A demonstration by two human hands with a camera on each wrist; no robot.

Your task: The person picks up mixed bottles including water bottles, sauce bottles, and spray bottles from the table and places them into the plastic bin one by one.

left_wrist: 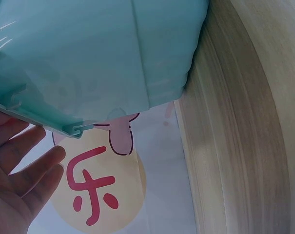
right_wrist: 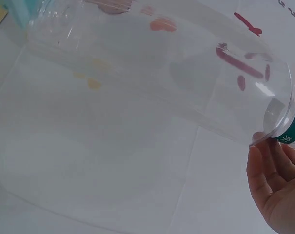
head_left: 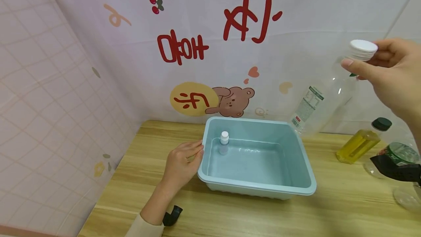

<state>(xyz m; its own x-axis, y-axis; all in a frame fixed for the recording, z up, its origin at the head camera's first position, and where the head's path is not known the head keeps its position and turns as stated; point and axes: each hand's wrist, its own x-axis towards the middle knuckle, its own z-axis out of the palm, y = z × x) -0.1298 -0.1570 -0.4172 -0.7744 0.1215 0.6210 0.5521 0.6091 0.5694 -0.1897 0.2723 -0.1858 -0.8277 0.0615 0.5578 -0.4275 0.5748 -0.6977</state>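
Note:
My right hand (head_left: 391,72) grips a large clear plastic bottle (head_left: 329,98) by the neck, just under its white cap (head_left: 363,45). The bottle hangs tilted, its base down at the right back corner of a light blue basin (head_left: 256,190). A green band circles its neck in the right wrist view, and a printed label shows on its side. At the basin's left rim, my left hand (head_left: 184,162) pinches the edge; several of its fingers (left_wrist: 37,170) spread below the rim in the left wrist view. Inside the basin, a small white-capped bottle (head_left: 224,143) stands upright near the left wall.
To the right on the wooden table (head_left: 342,200) are a bottle of yellow liquid (head_left: 358,145) with a dark cap and a clear container with a green label (head_left: 399,153). More clear plastic lies at the right edge. A printed cloth wall (head_left: 131,65) rises behind.

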